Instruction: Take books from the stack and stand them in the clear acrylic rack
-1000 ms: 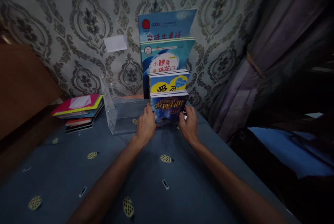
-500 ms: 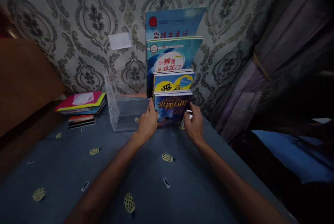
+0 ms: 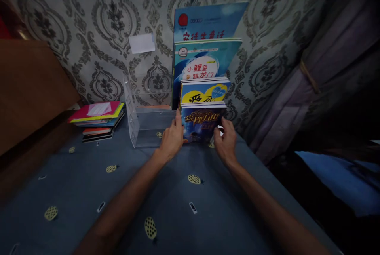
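Note:
A dark blue book (image 3: 202, 125) with gold lettering stands upright at the front of a stepped row of books, in the right part of a clear acrylic rack (image 3: 132, 118). My left hand (image 3: 172, 138) holds its left edge, fingers pointing up along the side. At the right edge, my right hand (image 3: 227, 140) has its fingers bent against the book, thumb in front. Directly behind is a yellow and blue book (image 3: 204, 91). Farther back rise a teal picture book (image 3: 208, 59) and a taller blue book (image 3: 210, 19). The fingertips behind the front book are partly hidden.
A stack of books and booklets (image 3: 99, 118) lies left of the rack. The patterned wall (image 3: 115, 13) stands behind, with a white label (image 3: 141, 44) before it. A brown panel (image 3: 32, 92) is at far left, a tied curtain (image 3: 285, 116) at right. A blue cloth (image 3: 59, 183) covers the table.
The view has turned slightly left, so everything appears a little farther right. My hands stay at the two sides of the dark blue book, and the books keep their order.

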{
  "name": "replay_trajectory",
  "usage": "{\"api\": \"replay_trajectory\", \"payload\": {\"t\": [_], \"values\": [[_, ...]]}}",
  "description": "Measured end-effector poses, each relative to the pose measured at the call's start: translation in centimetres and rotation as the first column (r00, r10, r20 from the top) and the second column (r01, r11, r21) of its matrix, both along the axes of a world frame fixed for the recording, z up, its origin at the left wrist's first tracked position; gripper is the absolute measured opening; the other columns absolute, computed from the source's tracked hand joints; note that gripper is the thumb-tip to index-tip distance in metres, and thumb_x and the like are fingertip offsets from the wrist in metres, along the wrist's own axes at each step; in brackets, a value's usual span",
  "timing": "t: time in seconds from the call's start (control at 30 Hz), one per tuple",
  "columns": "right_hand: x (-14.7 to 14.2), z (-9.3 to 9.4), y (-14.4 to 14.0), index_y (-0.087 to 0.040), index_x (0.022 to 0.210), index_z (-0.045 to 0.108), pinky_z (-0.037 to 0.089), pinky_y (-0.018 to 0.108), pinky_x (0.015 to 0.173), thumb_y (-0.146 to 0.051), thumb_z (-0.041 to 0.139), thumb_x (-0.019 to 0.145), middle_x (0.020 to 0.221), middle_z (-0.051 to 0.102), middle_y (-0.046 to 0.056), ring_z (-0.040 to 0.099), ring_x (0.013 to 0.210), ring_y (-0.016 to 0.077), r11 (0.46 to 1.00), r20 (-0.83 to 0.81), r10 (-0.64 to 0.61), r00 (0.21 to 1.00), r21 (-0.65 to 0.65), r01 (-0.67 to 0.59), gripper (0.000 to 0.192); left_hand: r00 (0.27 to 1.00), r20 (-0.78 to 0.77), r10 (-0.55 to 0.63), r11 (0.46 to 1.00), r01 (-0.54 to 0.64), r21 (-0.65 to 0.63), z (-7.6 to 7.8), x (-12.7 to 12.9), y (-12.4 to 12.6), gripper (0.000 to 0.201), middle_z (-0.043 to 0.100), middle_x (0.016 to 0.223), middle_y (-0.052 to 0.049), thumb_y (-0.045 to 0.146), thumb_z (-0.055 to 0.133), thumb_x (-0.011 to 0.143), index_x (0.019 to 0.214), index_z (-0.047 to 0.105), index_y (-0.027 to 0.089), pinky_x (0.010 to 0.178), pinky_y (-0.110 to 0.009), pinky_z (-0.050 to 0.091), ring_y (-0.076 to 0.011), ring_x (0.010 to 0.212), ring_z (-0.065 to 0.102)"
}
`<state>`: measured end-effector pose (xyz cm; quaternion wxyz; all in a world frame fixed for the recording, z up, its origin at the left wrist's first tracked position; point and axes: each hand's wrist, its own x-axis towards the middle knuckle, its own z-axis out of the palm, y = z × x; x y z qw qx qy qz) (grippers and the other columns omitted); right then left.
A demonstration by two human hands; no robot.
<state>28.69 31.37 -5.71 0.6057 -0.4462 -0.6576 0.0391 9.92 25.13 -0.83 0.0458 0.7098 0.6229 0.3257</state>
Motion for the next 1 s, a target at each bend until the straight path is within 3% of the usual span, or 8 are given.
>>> {"api": "replay_trajectory", "payload": {"t": [0.2, 0.3, 0.37, 0.5, 0.63, 0.83, 1.0], "values": [[0.3, -0.1, -0.7, -0.023, 0.13, 0.057, 0.056, 0.047, 0.083, -0.023, 0.047, 0.086, 0.114, 0.063, 0.012, 0.063, 0.1, 0.0273, 0.996, -0.06, 0.059, 0.996, -0.067, -0.063, 0.045, 0.997, -0.072, -0.007, 1.0, 0.006, -0.013, 0.4, -0.7, -0.2, 0.071, 0.063, 0.131, -0.021, 0.021, 0.041, 0.1, 0.159, 0.003, 0.018, 0.087, -0.044, 0.055, -0.0302, 0.099, 0.072], [0.6, -0.8, -2.3, -0.021, 0.13, 0.053, 0.054, 0.047, 0.087, -0.026, 0.049, 0.086, 0.123, 0.061, 0.013, 0.062, 0.107, 0.0275, 0.989, -0.157, 0.063, 0.986, -0.123, -0.083, 0.044, 0.993, -0.119, 0.016, 0.998, -0.023, -0.059, 0.6, -1.3, -0.9, 0.069, 0.067, 0.124, -0.021, 0.025, 0.044, 0.1, 0.158, 0.01, 0.015, 0.087, -0.044, 0.055, -0.0313, 0.101, 0.072], [0.8, -1.7, -3.7, -0.021, 0.122, 0.054, 0.053, 0.044, 0.086, -0.026, 0.049, 0.085, 0.118, 0.062, 0.012, 0.062, 0.104, 0.0265, 0.975, -0.206, 0.076, 0.976, -0.188, -0.116, 0.038, 0.985, -0.171, 0.008, 0.999, -0.015, -0.037, 0.5, -2.1, -1.6, 0.066, 0.066, 0.127, -0.02, 0.026, 0.046, 0.1, 0.157, 0.016, 0.015, 0.087, -0.041, 0.055, -0.0309, 0.107, 0.07], [0.6, -3.5, -6.5, -0.021, 0.088, 0.059, 0.05, 0.032, 0.072, -0.018, 0.043, 0.079, 0.083, 0.064, 0.004, 0.06, 0.078, 0.0201, 0.878, -0.136, 0.247, 0.959, -0.387, -0.281, 0.019, 0.956, -0.287, -0.063, 0.992, 0.091, 0.087, -1.1, -4.9, -3.7, 0.052, 0.065, 0.129, -0.014, 0.024, 0.041, 0.1, 0.151, 0.032, 0.019, 0.087, -0.036, 0.056, -0.0261, 0.115, 0.066], [-0.6, -3.9, -8.5, -0.021, 0.063, 0.056, 0.04, 0.024, 0.056, -0.012, 0.043, 0.071, 0.057, 0.055, -0.003, 0.052, 0.057, 0.0144, 0.771, -0.053, 0.433, 0.9, -0.496, -0.4, 0.018, 0.912, -0.387, -0.134, 0.977, 0.187, 0.102, -3.8, -8.7, -6.2, 0.043, 0.067, 0.125, -0.012, 0.023, 0.038, 0.101, 0.143, 0.044, 0.021, 0.084, -0.032, 0.056, -0.0227, 0.111, 0.067], [-1.5, -3.0, -9.7, -0.021, 0.06, 0.056, 0.035, 0.025, 0.061, -0.007, 0.047, 0.067, 0.059, 0.057, -0.003, 0.05, 0.058, 0.0137, 0.725, 0.062, 0.543, 0.838, -0.538, -0.43, 0.018, 0.895, -0.44, -0.067, 0.99, 0.116, 0.085, -7.1, -13.4, -8.9, 0.035, 0.07, 0.113, -0.007, 0.024, 0.035, 0.102, 0.133, 0.052, 0.023, 0.079, -0.03, 0.058, -0.021, 0.103, 0.069], [-1.0, -3.0, -9.5, -0.022, 0.062, 0.055, 0.037, 0.027, 0.061, -0.012, 0.044, 0.071, 0.061, 0.058, -0.001, 0.052, 0.059, 0.0156, 0.71, 0.102, 0.585, 0.804, -0.545, -0.447, 0.017, 0.901, -0.434, 0.012, 0.991, 0.048, 0.128, -7.0, -15.5, -9.5, 0.031, 0.073, 0.106, -0.007, 0.018, 0.038, 0.1, 0.119, 0.061, 0.023, 0.078, -0.032, 0.058, -0.0221, 0.097, 0.07]]}}
